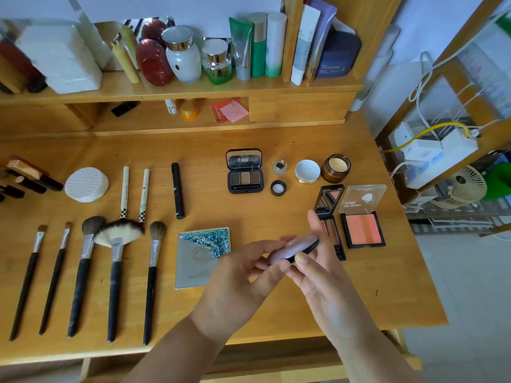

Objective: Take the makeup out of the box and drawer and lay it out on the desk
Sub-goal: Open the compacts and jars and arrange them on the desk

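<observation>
Both hands hold a small lilac round compact (294, 248) above the wooden desk (249, 305), just right of a glitter-cornered palette (199, 261). My left hand (243, 275) grips its near left edge; my right hand (318, 272) holds its right side with thumb underneath and fingers raised. Laid out on the desk: several brushes (83, 269), two pencils (135, 192), a black mascara tube (177, 190), a white round compact (86, 184), an open brown eyeshadow palette (244, 172), an open coral blush (362, 217) and a narrow open palette (330, 214).
Small pots (279, 167), a white lid (307, 171) and an amber jar (336, 167) sit at the back right. Lipsticks (27, 181) lie at the left edge. A shelf (177, 89) of bottles and tubes runs behind. Power strips and cables (431, 153) hang off the desk's right side.
</observation>
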Tool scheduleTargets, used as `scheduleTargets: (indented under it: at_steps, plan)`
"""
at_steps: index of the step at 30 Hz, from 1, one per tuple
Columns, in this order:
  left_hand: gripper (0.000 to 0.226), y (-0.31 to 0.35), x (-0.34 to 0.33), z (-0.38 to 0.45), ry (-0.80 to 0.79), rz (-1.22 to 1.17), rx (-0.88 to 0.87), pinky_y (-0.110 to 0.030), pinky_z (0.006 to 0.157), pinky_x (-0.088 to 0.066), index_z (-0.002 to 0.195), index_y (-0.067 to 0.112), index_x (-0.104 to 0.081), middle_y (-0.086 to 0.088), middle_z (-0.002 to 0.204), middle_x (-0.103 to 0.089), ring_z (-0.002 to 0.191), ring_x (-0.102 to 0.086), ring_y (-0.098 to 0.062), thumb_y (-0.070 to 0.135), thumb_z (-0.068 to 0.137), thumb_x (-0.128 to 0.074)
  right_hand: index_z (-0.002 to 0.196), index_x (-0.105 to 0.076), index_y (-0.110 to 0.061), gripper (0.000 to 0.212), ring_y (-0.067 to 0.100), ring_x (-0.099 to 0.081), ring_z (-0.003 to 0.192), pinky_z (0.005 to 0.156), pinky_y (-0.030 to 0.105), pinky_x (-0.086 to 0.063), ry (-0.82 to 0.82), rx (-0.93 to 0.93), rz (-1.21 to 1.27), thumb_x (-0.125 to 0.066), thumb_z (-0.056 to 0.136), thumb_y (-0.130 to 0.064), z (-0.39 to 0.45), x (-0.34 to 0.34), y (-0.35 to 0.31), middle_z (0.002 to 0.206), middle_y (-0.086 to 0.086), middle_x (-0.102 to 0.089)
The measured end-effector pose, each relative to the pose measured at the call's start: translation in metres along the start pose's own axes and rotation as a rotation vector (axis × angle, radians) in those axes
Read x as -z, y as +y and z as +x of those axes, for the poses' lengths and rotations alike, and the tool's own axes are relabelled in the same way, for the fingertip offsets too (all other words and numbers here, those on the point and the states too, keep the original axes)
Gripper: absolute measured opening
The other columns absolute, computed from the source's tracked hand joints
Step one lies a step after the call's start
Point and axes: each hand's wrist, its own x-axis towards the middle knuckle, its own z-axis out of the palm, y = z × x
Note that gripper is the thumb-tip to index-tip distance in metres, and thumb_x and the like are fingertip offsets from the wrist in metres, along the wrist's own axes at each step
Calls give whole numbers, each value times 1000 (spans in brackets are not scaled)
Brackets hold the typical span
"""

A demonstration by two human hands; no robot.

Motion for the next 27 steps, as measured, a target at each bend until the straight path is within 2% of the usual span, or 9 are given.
scheduleTargets:
  at_steps: [3,5,9,11,14,17,21,24,27]
  plan:
    - [33,-2,-1,2,-22,-96,122,-20,72,-49,105,24,-66,5,85,-70,76,-62,-10,32,73,-68,134,-29,-58,82,12,-44,130,103,37,-38,-39,-41,-34,-76,68,-47,4,9,2,128,-1,-53]
    - [33,-3,-2,3,-59,-137,154,-25,74,-51,104,23,-65,7,87,-70,79,-62,-17,32,73,-69,131,-33,-61,77,12,-45,129,103,38,-37,-39,-66,-38,-75,69,-43,4,17,5,132,-2,-51]
    - [36,-5,0,5,-88,-182,162,-46,84,-53,101,25,-65,-10,94,-70,87,-65,-35,47,73,-62,139,-31,-43,92,20,-42,133,109,48,-31,-30,-119,27,-81,62,-45,7,21,7,140,-5,-48]
    - [27,-10,0,6,-78,-48,89,-50,76,-53,101,32,-65,-8,89,-70,80,-65,-34,48,80,-58,142,-26,-38,94,17,-41,134,111,46,-31,-29,-154,83,-80,65,-44,3,20,10,146,-2,-40]
    - [23,-23,-1,6,-34,223,-41,-40,65,-52,105,36,-62,7,82,-68,70,-64,-17,46,89,-47,148,-9,-36,88,15,-37,137,114,45,-28,-86,-186,145,-68,83,-29,-11,17,17,150,-2,-36]
    - [28,-37,2,8,27,241,11,-44,68,-54,106,28,-61,3,81,-69,75,-66,-19,44,92,-43,144,-24,-24,72,23,-50,127,108,42,-38,-34,-275,208,-63,83,-23,-17,18,21,137,5,-54]
    - [25,-46,8,21,49,370,56,-36,61,-54,100,29,-60,8,63,-66,59,-65,-7,41,95,-38,128,-45,-25,55,27,-66,103,79,28,-56,81,-377,105,-68,78,-32,-22,20,32,109,11,-70]
    - [23,-47,9,39,5,509,36,-33,59,-46,93,23,-62,6,56,-57,54,-57,-9,30,98,-41,128,-45,-23,52,26,-70,92,69,26,-57,217,-411,52,-68,82,-19,-21,21,41,96,13,-73]
    - [24,-47,6,59,-43,542,68,-29,60,-39,93,16,-65,7,68,-52,64,-51,-17,25,98,-44,135,-40,-18,52,24,-72,81,69,29,-56,309,-408,-49,-61,88,-6,-16,19,48,85,14,-74]
